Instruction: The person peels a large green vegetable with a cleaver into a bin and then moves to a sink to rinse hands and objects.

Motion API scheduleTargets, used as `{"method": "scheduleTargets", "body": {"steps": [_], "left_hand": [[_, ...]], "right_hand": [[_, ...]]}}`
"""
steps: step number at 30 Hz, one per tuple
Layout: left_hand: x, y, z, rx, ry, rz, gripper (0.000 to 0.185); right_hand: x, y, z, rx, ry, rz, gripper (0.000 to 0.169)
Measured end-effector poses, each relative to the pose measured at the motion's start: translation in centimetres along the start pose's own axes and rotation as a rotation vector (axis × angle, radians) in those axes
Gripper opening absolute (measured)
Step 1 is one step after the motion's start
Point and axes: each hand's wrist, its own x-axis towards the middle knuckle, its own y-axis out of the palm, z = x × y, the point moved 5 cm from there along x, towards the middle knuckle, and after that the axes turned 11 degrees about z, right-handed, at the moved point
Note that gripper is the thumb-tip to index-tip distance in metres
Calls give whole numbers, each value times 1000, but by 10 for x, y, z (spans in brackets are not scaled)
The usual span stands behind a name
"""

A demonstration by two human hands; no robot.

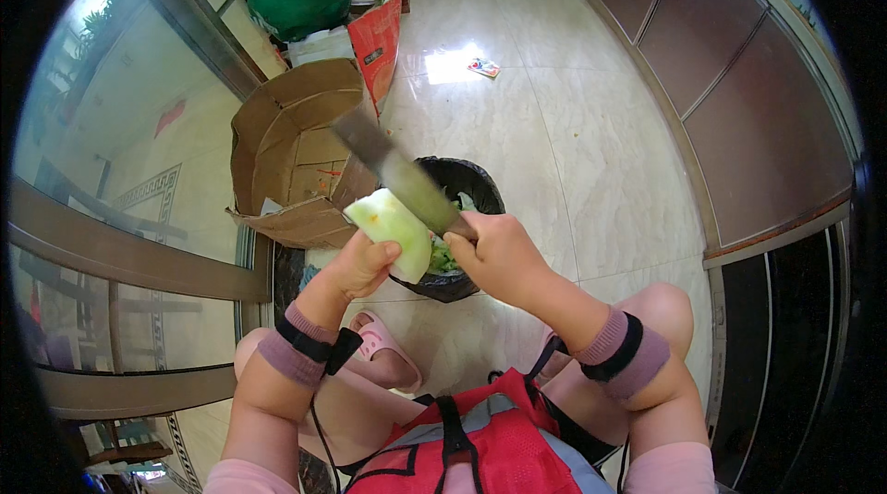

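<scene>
My left hand [360, 264] grips a pale green piece of melon or gourd [398, 234], thumb pressed on its near face. White flesh shows along its upper edge, with a small orange-brown spot below. In my right hand [502, 251] is a wide-bladed kitchen knife [405, 178], blurred by motion, its blade slanting up and left just beyond the piece. Whether blade and piece touch, I cannot tell. Below both hands stands a bin lined with a black plastic bag [475, 175], holding leafy green scraps [443, 257].
A cut-open cardboard box [298, 213] sits left of the bin, by a glass door [138, 217]. Behind it are a red bag [380, 43] and a green bag [298, 12]. A small packet [484, 68] lies on the tiled floor. Brown cabinets [769, 126] line the right.
</scene>
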Motion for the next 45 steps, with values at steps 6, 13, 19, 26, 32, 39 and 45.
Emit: {"method": "scheduleTargets", "body": {"steps": [6, 13, 19, 26, 32, 39, 45], "left_hand": [[-5, 3, -9, -196, 12, 14, 79], [-5, 11, -28, -410, 115, -10, 81], [-2, 18, -37, -573, 135, 19, 82], [2, 21, -39, -471, 146, 106, 80], [4, 22, -35, -388, 98, 73, 78], [9, 27, -29, -603, 15, 121, 74], [3, 17, -21, -341, 1, 196, 61]], "right_hand": [[1, 13, -22, 793, 360, 137, 17], [-5, 6, -26, 760, 443, 42, 18], [-6, 2, -17, 802, 334, 46, 18], [-7, -12, -14, 777, 287, 4, 16], [-10, -16, -13, 724, 278, 52, 17], [-11, -19, -18, 745, 284, 33, 19], [-15, -19, -22, 661, 328, 63, 21]]}}
